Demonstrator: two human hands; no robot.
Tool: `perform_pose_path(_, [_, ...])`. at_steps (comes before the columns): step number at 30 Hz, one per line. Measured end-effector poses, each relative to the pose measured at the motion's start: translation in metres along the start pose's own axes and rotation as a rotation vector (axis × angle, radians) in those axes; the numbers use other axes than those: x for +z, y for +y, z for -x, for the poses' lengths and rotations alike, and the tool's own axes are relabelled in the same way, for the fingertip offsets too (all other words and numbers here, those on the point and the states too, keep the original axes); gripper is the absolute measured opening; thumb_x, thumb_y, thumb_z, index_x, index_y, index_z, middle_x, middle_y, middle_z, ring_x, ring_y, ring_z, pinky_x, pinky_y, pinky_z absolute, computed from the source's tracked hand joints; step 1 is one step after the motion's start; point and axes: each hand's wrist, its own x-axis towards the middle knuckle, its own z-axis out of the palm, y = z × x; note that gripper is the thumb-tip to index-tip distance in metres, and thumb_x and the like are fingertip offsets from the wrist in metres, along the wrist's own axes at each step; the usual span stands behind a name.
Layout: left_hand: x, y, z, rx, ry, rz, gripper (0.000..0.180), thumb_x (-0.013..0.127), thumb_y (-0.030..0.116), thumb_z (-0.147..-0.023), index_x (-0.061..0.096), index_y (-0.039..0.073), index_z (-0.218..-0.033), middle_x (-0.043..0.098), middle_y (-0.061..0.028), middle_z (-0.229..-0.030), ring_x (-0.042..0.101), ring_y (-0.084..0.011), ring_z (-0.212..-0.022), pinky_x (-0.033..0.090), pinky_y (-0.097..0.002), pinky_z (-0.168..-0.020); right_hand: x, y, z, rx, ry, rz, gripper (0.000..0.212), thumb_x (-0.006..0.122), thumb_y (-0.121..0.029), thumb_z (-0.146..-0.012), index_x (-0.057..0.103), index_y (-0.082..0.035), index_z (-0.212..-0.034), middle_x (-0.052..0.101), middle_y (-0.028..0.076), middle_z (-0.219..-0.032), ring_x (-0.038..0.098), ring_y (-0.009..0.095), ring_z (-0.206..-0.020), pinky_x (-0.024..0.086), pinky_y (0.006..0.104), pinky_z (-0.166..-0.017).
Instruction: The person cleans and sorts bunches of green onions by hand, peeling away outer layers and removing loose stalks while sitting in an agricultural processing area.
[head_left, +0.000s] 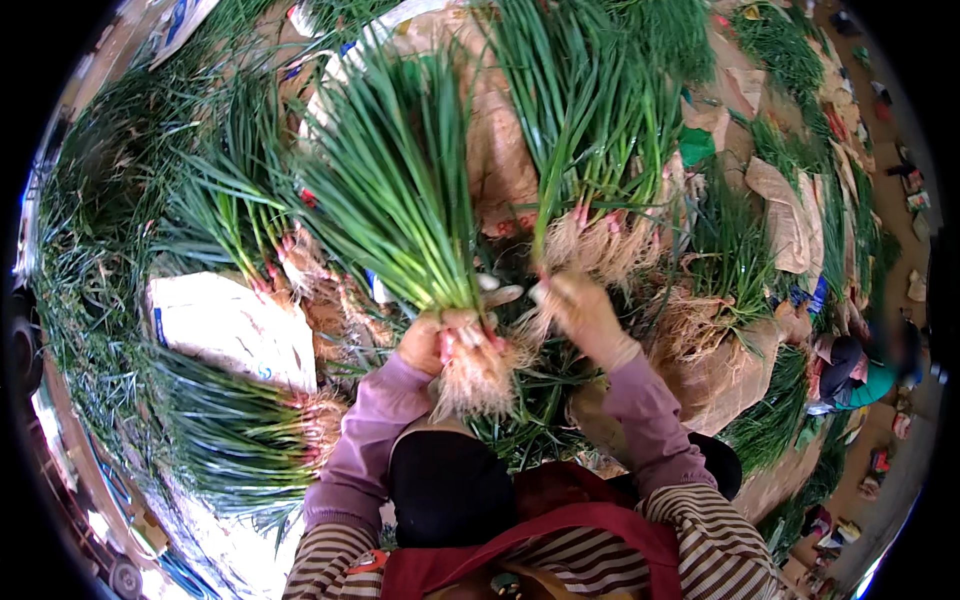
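My left hand point(428, 340) is closed round the lower stems of a thick bunch of green onions point(405, 205). Its leaves fan out away from me, and its pale roots hang toward my lap. Just to the right, my right hand point(585, 315) pinches a single green onion point(541, 240) near its root end, apart from the bunch. Beyond that hand lies a heap of loose green onions point(610, 150), with reddish bulbs and tangled roots facing me.
More green onions lie at the left point(235, 430) and at the right point(735, 250). A white sack point(235, 325) is on the left, and a tan sack point(490, 150) lies ahead under the leaves. Another person point(850, 370) sits at the far right.
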Motion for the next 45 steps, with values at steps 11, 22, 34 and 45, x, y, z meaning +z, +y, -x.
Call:
perform_pose_path(11, [-0.021, -0.014, -0.004, -0.108, 0.129, -0.059, 0.039, 0.060, 0.008, -0.079, 0.053, -0.002, -0.117, 0.066, -0.0144, -0.081, 0.066, -0.0227, -0.065, 0.055, -0.0331, -0.061, 0.031, -0.017, -0.045, 0.350, 0.018, -0.255, 0.015, 0.062, -0.014, -0.083, 0.062, -0.002, -0.093, 0.058, 0.014, -0.072, 0.059, 0.028, -0.061, 0.048, 0.0372, -0.057])
perform_pose_path(22, [-0.003, -0.005, -0.001, 0.063, 0.013, -0.026, 0.045, 0.061, 0.004, -0.076, 0.045, 0.001, -0.117, 0.051, -0.0093, -0.081, 0.065, -0.0302, -0.066, 0.059, -0.0389, -0.052, 0.100, 0.066, 0.023, 0.361, -0.013, 0.182, 0.026, 0.055, -0.023, -0.083, 0.064, -0.002, -0.071, 0.062, 0.018, -0.075, 0.061, 0.036, -0.069, 0.048, 0.0430, -0.063])
perform_pose_path(34, [-0.001, -0.009, -0.005, 0.023, 0.049, -0.069, 0.049, 0.063, 0.013, -0.074, 0.048, 0.004, -0.119, 0.058, -0.0216, -0.112, 0.064, -0.0409, -0.079, 0.057, -0.0483, -0.067, -0.038, 0.094, -0.085, 0.713, -0.105, 0.477, 0.040, 0.056, -0.039, -0.087, 0.064, 0.000, -0.085, 0.065, 0.017, -0.080, 0.062, 0.031, -0.071, 0.049, 0.0395, -0.065])
perform_pose_path(45, [-0.007, -0.003, -0.005, -0.096, -0.012, 0.081, 0.049, 0.059, 0.009, -0.079, 0.046, 0.000, -0.125, 0.061, -0.0212, -0.104, 0.063, -0.0324, -0.091, 0.051, -0.0426, -0.082, 0.018, -0.012, 0.003, 0.342, -0.432, -0.279, 0.045, 0.058, -0.043, -0.086, 0.063, 0.000, -0.097, 0.062, 0.013, -0.085, 0.060, 0.024, -0.070, 0.049, 0.0364, -0.067])
